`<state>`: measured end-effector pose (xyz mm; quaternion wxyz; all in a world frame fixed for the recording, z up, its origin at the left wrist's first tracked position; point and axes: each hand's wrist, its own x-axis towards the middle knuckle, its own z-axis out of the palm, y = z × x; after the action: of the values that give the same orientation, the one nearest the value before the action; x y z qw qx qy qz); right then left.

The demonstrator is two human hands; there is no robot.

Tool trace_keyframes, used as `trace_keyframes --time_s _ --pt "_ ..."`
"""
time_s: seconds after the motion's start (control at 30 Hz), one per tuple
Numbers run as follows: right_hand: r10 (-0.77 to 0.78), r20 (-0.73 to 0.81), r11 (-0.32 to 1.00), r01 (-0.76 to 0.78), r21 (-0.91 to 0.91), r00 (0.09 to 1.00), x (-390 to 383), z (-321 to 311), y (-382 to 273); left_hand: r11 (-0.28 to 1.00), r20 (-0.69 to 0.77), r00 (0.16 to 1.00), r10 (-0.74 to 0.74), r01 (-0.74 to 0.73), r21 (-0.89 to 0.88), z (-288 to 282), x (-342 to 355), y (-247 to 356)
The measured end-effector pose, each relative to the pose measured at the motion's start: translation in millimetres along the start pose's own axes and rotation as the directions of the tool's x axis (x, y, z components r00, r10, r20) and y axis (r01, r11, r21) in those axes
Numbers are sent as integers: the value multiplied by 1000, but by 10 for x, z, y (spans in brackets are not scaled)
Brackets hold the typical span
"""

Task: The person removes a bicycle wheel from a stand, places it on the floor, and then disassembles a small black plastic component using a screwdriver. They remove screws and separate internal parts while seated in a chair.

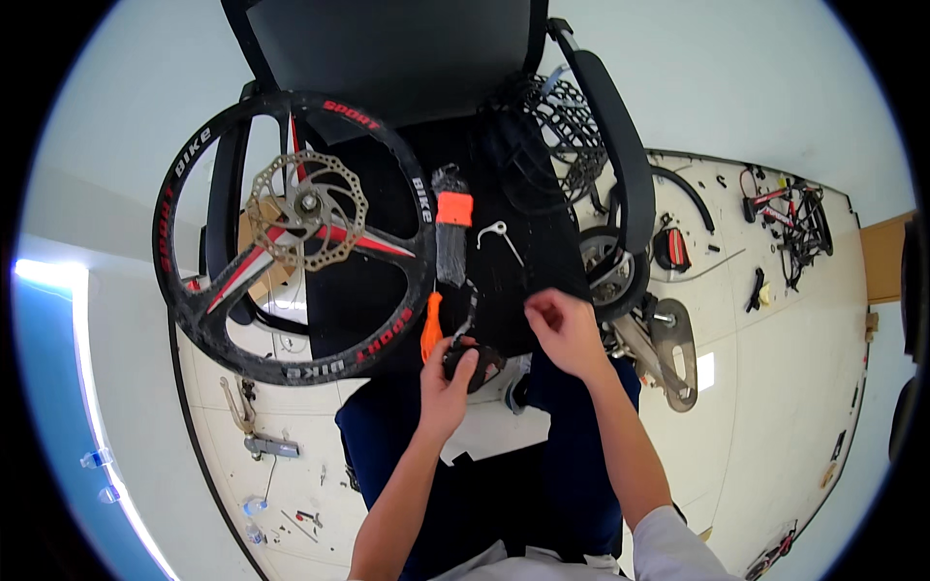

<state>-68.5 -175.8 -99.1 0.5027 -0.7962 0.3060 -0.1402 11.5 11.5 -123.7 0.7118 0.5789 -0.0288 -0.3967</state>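
Observation:
My left hand (pixel 445 392) is closed round a small black rounded part (pixel 473 366), its thumb lying across the top; I cannot make out its kind. Close by, an orange-handled tool (pixel 432 327) lies by the chair seat's front edge, with a dark narrow piece (pixel 470 308) beside it. Over the seat's right front, my right hand (pixel 567 332) has its fingers curled together in a pinch, and whatever they may hold is hidden. Farther back on the black seat (pixel 504 310) lie a silver hook-ended tool (pixel 501 237) and a grey plastic-wrapped bundle (pixel 451 252) with an orange band.
A black bicycle wheel (pixel 423 281) with a brake disc (pixel 308 208) rests across the chair's left side. A black mesh basket (pixel 572 116) sits at the seat's back right, by the armrest (pixel 620 145). Bike parts, including a red-and-black frame (pixel 794 218), lie on the floor.

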Motion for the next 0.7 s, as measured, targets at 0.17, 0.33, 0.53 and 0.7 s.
trace_keyframes --time_s 0.17,0.33,0.53,0.7 --pt "-211 27 969 213 -123 977 1538 329 -250 1000 33 999 20 -21 20 4 190 -16" --pt "-16 119 920 61 -388 993 2341 652 -121 994 66 996 52 -46 -100 77 379 106" --pt "-37 257 971 96 -220 966 2217 361 -490 983 83 995 59 -43 -177 -4 532 179" --pt "-509 139 775 522 -355 850 1529 250 -592 966 27 967 253 -251 -59 -24 593 363"
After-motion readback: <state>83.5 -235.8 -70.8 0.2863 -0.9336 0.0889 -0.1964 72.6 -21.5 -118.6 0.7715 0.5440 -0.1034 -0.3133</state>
